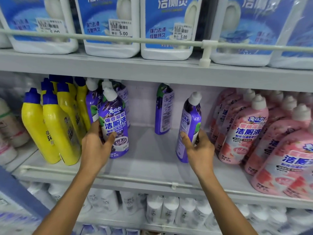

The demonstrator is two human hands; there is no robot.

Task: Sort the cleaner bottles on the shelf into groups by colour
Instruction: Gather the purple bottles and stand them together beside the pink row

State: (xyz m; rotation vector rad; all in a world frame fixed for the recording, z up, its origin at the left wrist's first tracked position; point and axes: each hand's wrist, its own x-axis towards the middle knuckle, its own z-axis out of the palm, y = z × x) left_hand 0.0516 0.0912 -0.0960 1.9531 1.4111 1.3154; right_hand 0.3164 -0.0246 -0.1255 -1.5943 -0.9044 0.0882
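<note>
Grips a purple cleaner bottle (113,126) in the left hand (96,146), thumb across the lower label, fingers curled round its left side. Holds it near upright, base at the front of the middle shelf (152,167), label facing out, with more purple bottles (92,102) close behind and yellow bottles with blue caps (50,131) just beside it on the left. Clamps the right hand (200,150) on a second purple bottle (188,126), turned side-on and leaning slightly, thumb on the label side, fingers round the far edge. Holds the two hands well apart, with bare shelf between. At the back of that gap, alone and untouched: a third purple bottle (163,109), back label outward. Just right of the right hand's bottle: a crowd of pink bottles (243,133) filling that end. Above, behind a rail (101,37): white jugs with blue labels (111,31) and price stickers (121,28) reading 5.00. Below: rows of white bottles (169,209), blurred.
</note>
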